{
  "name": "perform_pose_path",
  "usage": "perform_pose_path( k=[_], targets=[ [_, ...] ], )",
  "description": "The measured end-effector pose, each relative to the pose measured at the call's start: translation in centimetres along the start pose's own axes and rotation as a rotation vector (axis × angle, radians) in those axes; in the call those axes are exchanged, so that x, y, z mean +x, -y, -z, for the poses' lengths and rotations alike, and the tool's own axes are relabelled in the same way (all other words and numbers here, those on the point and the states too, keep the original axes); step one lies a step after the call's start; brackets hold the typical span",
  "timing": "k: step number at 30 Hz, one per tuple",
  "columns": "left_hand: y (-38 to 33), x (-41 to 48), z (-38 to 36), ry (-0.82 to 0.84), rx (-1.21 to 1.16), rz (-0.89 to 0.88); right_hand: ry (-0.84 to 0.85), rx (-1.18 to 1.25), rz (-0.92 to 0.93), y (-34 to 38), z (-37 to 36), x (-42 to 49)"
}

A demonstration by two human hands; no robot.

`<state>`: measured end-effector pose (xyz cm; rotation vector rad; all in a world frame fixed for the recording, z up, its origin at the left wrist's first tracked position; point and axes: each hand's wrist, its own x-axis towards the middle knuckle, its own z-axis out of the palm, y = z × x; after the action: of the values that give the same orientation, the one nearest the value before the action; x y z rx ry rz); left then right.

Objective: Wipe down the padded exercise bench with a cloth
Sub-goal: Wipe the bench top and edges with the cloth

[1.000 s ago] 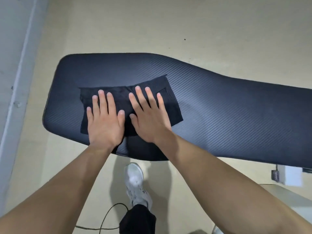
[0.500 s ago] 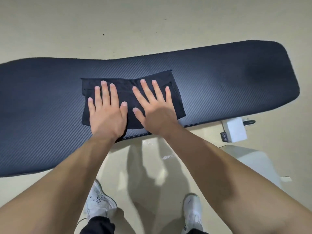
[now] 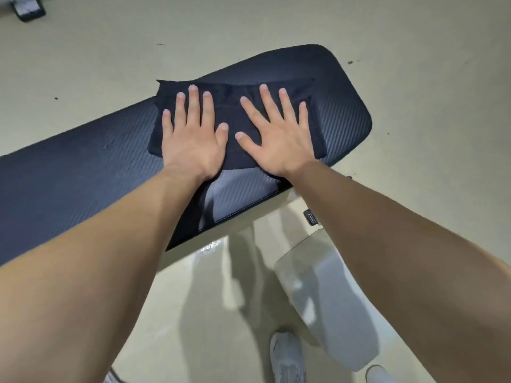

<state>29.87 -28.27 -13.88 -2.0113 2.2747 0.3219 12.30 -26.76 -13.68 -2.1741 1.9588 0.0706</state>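
The padded exercise bench (image 3: 345, 106) is dark blue-black with a fine ribbed texture and runs from the left edge to a rounded end at upper right. A black cloth (image 3: 232, 117) lies flat on it near that rounded end, its far left corner reaching over the bench's far edge. My left hand (image 3: 193, 136) presses palm-down on the cloth's left half with fingers spread. My right hand (image 3: 279, 139) lies flat on the right half, fingers apart. Neither hand grips the fabric.
Beige floor surrounds the bench. A pale grey base part (image 3: 331, 299) sits under the bench at lower right, beside a small black labelled fitting (image 3: 311, 217). My white shoe (image 3: 287, 360) stands near the bottom edge. A dark object (image 3: 27, 11) lies at far top left.
Both hands have slid the cloth along the bench from its left end, past the middle, to the rounded right end. The view has swung with them.
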Motion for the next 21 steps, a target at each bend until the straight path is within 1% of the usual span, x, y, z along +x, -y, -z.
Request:
perform_pose_path(
  k=[4,6,8,10,13,16,19,21],
  targets=[
    [-7.4,4.7,0.3,0.017,0.018,-0.135,-0.018,0.02,-0.15,-7.6,0.9,0.9],
    [-10.4,6.3,0.3,0.021,0.036,-0.196,-0.049,0.056,-0.229,-10.2,0.8,0.5],
    [-13.7,7.8,0.0,0.026,0.061,-0.284,-0.095,0.165,-0.35,-12.5,0.7,-0.3],
    [-15.8,8.6,-0.2,0.033,0.084,-0.36,-0.153,0.34,-0.457,-13.3,0.3,-0.9],
    [-17.0,8.6,-0.3,0.028,0.125,-0.506,-0.264,0.559,-0.559,-12.5,-0.5,-1.8],
    [-16.2,7.5,-0.3,0.027,0.145,-0.656,-0.366,0.729,-0.667,-10.3,-1.3,-2.8],
    [-14.3,5.7,-0.4,0.049,0.153,-0.74,-0.467,0.88,-0.805,-6.5,-1.8,-3.6],
    [-12.4,4.4,-0.4,0.057,0.152,-0.785,-0.5,0.983,-0.882,-3.5,-2.2,-4.2]
  ],
)
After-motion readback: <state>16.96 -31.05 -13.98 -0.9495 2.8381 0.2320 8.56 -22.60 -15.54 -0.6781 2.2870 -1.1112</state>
